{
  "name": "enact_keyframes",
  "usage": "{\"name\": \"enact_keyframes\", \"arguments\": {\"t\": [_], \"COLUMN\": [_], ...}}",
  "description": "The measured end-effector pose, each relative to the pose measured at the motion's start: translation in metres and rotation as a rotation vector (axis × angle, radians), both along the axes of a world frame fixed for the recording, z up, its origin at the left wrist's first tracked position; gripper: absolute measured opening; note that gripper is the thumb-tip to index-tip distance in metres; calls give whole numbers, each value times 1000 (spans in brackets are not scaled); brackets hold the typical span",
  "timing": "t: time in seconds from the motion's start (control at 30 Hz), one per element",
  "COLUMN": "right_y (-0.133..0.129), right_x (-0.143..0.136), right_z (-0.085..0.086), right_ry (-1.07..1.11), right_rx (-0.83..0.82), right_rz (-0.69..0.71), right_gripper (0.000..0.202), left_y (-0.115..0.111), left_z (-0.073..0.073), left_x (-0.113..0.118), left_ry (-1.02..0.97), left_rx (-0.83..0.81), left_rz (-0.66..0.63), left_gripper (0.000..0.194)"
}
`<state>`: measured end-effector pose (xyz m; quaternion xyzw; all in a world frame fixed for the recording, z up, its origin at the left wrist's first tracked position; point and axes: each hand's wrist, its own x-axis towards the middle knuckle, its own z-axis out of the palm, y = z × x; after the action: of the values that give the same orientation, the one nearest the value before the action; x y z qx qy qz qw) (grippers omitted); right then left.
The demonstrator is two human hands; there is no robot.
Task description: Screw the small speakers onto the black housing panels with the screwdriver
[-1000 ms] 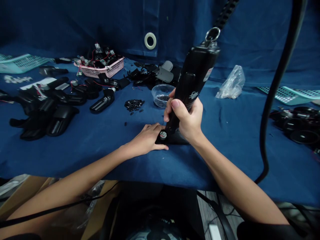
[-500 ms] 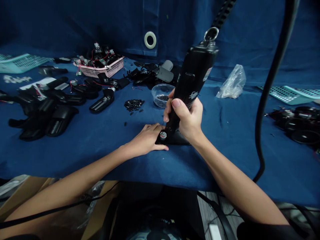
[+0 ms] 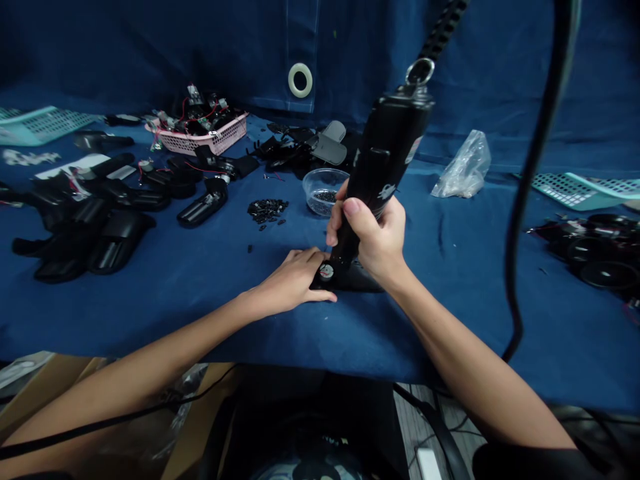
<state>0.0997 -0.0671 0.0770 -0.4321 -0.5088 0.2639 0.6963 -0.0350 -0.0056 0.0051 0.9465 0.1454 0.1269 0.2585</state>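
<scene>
A black electric screwdriver (image 3: 385,147) hangs from a ring and strap, tilted, and my right hand (image 3: 375,233) is wrapped round its lower part. Its tip end meets a black plastic housing (image 3: 365,280) lying on the blue cloth. My left hand (image 3: 295,280) grips the left end of that housing, thumb on the near side and fingers on the far side. Beside the thumb, a round silvery part (image 3: 327,271) shows in the housing. The exact contact point of the tip is hidden. A clear bowl (image 3: 323,180) with small dark pieces stands just behind my hands.
Black housings (image 3: 120,240) lie at the left, near a pink basket (image 3: 220,140) of wired parts. Small black pieces (image 3: 267,210) are heaped left of the bowl. Rightward are a plastic bag (image 3: 465,167), a teal basket (image 3: 580,190), dark round parts (image 3: 607,250) and a hanging cable (image 3: 517,200).
The hanging cable at the right has swung slightly to the left. The screwdriver's top has shifted a little left, while both hands keep their grips.
</scene>
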Motion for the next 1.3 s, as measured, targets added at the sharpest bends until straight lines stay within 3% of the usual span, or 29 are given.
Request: {"name": "enact_keyframes", "arguments": {"t": [0.17,0.27,0.33,0.4,0.47,0.57,0.7,0.9,0.97,1.03,1.13,1.23,1.3], "right_y": [5,5,2,-4,-14,-30,-43,-46,-46,-46,-46,-47,-47], "right_x": [3,23,47,77,105,132,144,147,147,147,146,145,146], "right_z": [15,30,32,23,6,-23,-46,-56,-57,-58,-58,-58,-59], "right_ry": [74,214,362,511,590,477,358,212,187,171,160,158,159], "right_rx": [110,209,178,42,-222,-597,-739,-924,-937,-941,-936,-927,-921], "right_rz": [44,-133,-285,-341,-377,-354,-294,-329,-343,-349,-338,-325,-325], "right_gripper": [25,26,28,19,11,8,11,29,30,30,29,28,27], "left_y": [0,-3,-6,-9,-12,-15,-18,-30,-25,-6,51,124,163], "left_z": [0,1,3,6,9,14,20,27,37,54,92,125,134], "left_x": [-2,-6,-9,-13,-17,-22,-28,-41,-52,-73,-126,-196,-241], "left_ry": [-60,-56,-29,4,2,-134,-318,-457,-522,-633,-850,-819,-659], "left_rx": [-43,-60,-48,-63,-122,-239,-420,-845,-883,-764,-331,230,332], "left_rz": [-25,-48,-55,-33,10,67,165,231,246,315,543,934,1198], "left_gripper": [60,61,64,66,67,68,54,51,52,53,59,79,78]}}
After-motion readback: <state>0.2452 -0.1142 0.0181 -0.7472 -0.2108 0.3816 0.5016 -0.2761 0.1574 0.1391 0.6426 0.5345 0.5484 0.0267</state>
